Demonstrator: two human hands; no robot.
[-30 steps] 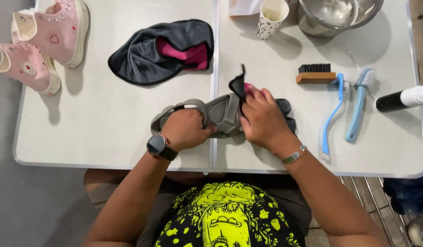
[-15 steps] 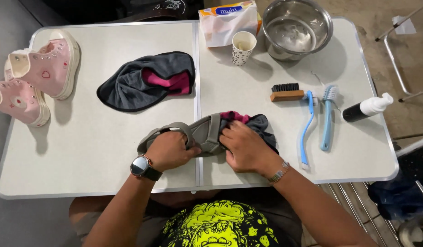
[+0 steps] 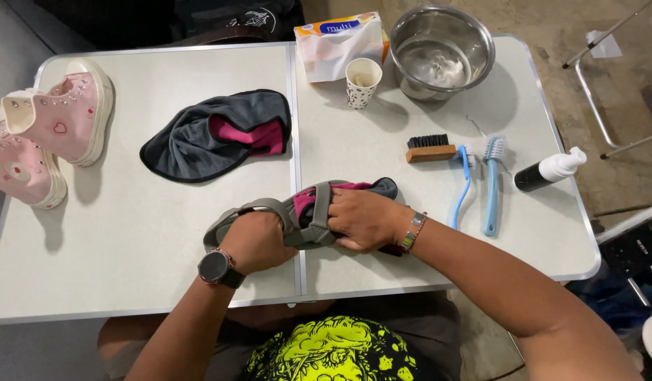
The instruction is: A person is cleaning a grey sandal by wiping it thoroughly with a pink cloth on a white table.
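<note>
A grey strapped sandal (image 3: 290,215) lies near the front edge of the white folding table (image 3: 128,226). My left hand (image 3: 259,240), with a dark watch on its wrist, grips the sandal's heel end. My right hand (image 3: 361,219) presses a dark grey and pink cloth (image 3: 372,189) against the sandal's toe end. The cloth bunches under and beside that hand, partly hidden by it.
A second grey and pink cloth (image 3: 213,134) lies mid-table. Two pink high-top shoes (image 3: 47,134) stand at the left edge. At the back are a tissue box (image 3: 340,42), paper cup (image 3: 362,81) and steel bowl (image 3: 442,49). A wooden brush (image 3: 430,149), two blue brushes (image 3: 481,180) and a black bottle (image 3: 548,169) lie right.
The cloth's raised end has come down onto the sandal under my right hand. My head view has shifted back, showing more of the table's far side.
</note>
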